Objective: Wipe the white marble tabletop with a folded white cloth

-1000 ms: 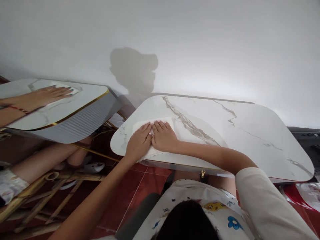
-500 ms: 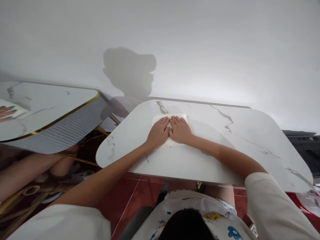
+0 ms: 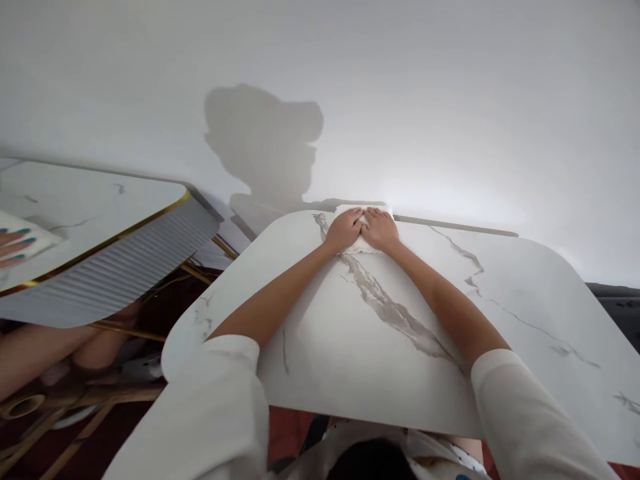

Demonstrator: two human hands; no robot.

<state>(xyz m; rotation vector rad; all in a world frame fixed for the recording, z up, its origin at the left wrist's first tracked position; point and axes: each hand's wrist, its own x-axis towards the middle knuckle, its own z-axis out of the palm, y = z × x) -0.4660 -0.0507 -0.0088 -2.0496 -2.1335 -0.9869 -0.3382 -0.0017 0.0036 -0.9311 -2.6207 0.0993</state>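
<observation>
A white cloth point(image 3: 367, 248) lies flat at the far edge of a white marble-patterned table point(image 3: 320, 347), close to the wall. My left hand point(image 3: 345, 229) presses down on the cloth's left part, palm down. Beside it, my right hand point(image 3: 380, 229) rests on the right part, fingers extended toward the wall. The two hands touch at the thumbs. Grey-brown veins run across the tabletop between my forearms.
At the left stands another marble-patterned table point(image 3: 100, 200) with a gold edge and ribbed grey side, where another person's hand point(image 3: 15, 247) lies on a white cloth. A dark object point(image 3: 620, 310) sits at the right. The wall point(image 3: 450, 100) rises behind.
Both hands and the cloth have slid away from me to the table's far edge, slightly right. My arms are stretched further, and the view has moved closer over the table.
</observation>
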